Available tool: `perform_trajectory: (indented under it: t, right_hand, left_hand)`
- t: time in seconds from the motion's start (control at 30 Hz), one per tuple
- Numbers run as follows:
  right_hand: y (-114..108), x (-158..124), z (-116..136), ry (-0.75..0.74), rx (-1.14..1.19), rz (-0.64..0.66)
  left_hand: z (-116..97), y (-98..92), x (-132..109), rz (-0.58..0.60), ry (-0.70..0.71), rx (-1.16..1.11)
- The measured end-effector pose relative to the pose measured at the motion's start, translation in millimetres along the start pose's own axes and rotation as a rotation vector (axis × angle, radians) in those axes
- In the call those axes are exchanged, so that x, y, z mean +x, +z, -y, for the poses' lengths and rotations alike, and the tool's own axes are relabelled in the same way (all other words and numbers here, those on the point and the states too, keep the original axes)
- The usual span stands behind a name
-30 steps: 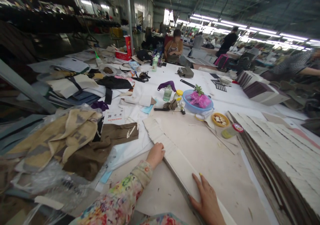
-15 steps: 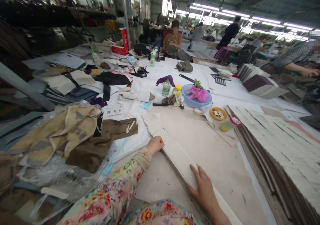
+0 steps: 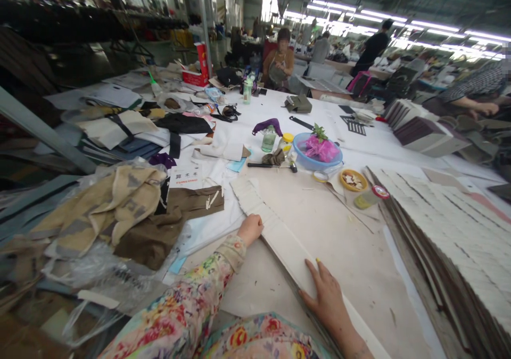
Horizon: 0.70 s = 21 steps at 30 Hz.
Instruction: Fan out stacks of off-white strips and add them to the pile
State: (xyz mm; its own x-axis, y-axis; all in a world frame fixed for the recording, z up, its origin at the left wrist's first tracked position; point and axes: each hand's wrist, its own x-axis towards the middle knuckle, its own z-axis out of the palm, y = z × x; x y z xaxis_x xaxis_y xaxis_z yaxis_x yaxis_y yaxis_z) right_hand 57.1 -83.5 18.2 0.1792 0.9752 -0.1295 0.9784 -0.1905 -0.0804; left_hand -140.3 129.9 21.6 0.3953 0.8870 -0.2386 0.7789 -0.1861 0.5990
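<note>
A long white strip of stiff material (image 3: 282,238) lies slanting over the table, from the middle down to the lower right. Short overlapping white pieces (image 3: 250,197) show at its far end. My left hand (image 3: 250,230) is closed on the strip's left edge, with the fingers curled and the fingertips partly hidden. Flat on the nearer part of the strip rests my right hand (image 3: 325,295), its fingers spread and something small and yellow at one fingertip. A dark layer shows under the strip's left edge.
Brown and camouflage cloth (image 3: 131,205) with clear plastic is heaped at left. A hammer (image 3: 275,166), a blue basin (image 3: 317,159), a yellow dish (image 3: 353,180) and a jar (image 3: 371,197) stand beyond the strip. Stacked white-topped sheets (image 3: 451,247) lie at right. Co-workers sit and stand farther back.
The view has shifted slightly, so the surroundings sit a little farther right. Both hands keep nearly the same place on the strip.
</note>
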Motion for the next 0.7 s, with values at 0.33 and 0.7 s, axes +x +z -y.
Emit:
perform_trajectory:
  t: [0.33,0.7]
  right_hand:
    - [1.8,-0.1,0.4,0.002,-0.003,0.009]
    - [0.4,0.7,1.8,0.001,-0.015,0.009]
  left_hand:
    - [10.2,-3.0,9.7,0.048,-0.111,0.021]
    - [11.6,-3.3,4.2,-0.033,-0.013,0.021]
